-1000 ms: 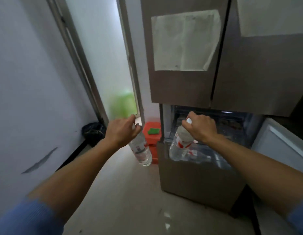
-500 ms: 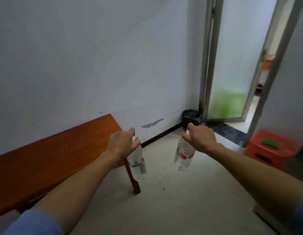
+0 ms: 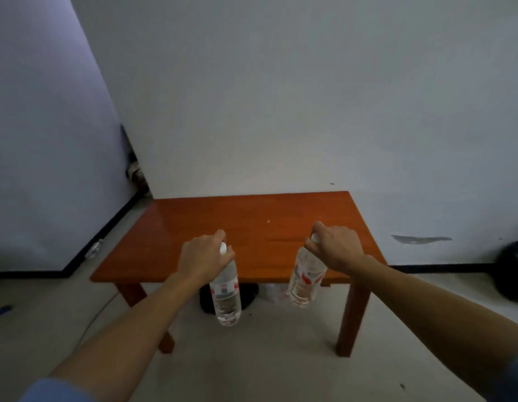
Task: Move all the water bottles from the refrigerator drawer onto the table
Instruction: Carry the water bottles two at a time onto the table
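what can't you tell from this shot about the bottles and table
Head view only.
- Caps: largely covered by the left hand and right hand.
- Labels on left water bottle and right water bottle: text blurred.
- Dark object under the table: shadowed, partly behind bottles.
- Refrigerator drawer: outside the frame.

You're facing a reddish-brown wooden counter point(image 3: 252, 216) on four legs, its far edge against a pale back wall point(image 3: 281, 97). A second wall point(image 3: 43, 140) angles in on your left, and the two meet at a dark corner. A black baseboard point(image 3: 440, 267) runs along the foot of the walls. A grey scuff point(image 3: 420, 238) marks the back wall right of the counter. The floor point(image 3: 266, 369) is pale and dimly lit, and a black rounded shape point(image 3: 512, 271) sits on it at far right.
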`<state>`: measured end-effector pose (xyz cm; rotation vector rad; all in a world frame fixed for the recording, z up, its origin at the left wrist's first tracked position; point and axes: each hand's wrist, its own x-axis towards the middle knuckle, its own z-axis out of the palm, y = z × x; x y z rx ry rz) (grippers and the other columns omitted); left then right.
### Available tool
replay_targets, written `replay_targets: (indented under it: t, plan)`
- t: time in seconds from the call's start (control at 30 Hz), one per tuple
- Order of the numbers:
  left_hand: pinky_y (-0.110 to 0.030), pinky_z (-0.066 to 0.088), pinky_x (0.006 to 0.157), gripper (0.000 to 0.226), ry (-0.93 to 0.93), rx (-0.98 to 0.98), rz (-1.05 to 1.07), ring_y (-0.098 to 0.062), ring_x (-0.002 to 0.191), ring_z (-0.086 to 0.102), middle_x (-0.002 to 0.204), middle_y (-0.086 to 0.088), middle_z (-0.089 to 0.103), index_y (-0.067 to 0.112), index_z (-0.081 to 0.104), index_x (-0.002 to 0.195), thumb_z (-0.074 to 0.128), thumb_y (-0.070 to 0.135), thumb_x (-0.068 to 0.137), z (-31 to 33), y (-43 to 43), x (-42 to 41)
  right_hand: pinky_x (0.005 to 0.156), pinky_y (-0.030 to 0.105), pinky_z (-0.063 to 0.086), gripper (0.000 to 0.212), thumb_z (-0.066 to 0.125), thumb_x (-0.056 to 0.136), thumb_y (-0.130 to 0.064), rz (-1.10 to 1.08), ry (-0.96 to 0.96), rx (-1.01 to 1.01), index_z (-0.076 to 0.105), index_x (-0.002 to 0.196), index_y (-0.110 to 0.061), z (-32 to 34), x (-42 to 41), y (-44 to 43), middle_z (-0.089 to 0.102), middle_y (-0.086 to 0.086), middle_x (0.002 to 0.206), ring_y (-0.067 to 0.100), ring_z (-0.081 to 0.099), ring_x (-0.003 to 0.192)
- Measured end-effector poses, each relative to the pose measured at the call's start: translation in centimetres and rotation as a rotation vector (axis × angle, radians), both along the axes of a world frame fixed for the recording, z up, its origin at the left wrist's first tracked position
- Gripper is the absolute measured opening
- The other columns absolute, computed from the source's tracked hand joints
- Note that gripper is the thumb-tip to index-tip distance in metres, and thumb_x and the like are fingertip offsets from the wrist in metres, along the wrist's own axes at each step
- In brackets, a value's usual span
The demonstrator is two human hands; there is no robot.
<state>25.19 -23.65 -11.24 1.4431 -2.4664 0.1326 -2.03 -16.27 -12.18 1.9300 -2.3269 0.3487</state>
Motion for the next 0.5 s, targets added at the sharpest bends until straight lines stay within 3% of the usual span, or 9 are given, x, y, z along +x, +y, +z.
replay_targets:
  t: [0.17, 0.5]
  plan:
    - [-0.021, 0.026, 0.049, 0.020, -0.020, 0.012, 0.177, -0.009, 0.060, 0.049, 0.070, 0.009, 0.052, 0.026, 0.042, 0.084, 0.048, 0.042, 0.094, -0.8, -8.2, 5.6, 0.047, 0.019, 0.033, 0.040, 0.035, 0.097, -0.057, 0.210, 0.055, 0.023, 0.050, 0.106, -0.021, -1.8, 4.4, -13.4, 0.052, -0.007, 0.072, 0.007, 0.046, 0.056]
    - [-0.022, 0.035, 0.054, 0.021, 0.086, 0.057, 0.443, -0.011, 0.066, 0.056, 0.074, 0.005, 0.058, 0.023, 0.050, 0.089, 0.050, 0.043, 0.093, -1.8, -21.8, 14.9, 0.057, 0.024, 0.049, 0.042, 0.035, 0.097, -0.056, 0.420, 0.026, 0.047, 0.049, 0.112, -0.019, -2.4, 14.0, -34.6, 0.062, -0.004, 0.083, 0.011, 0.059, 0.067]
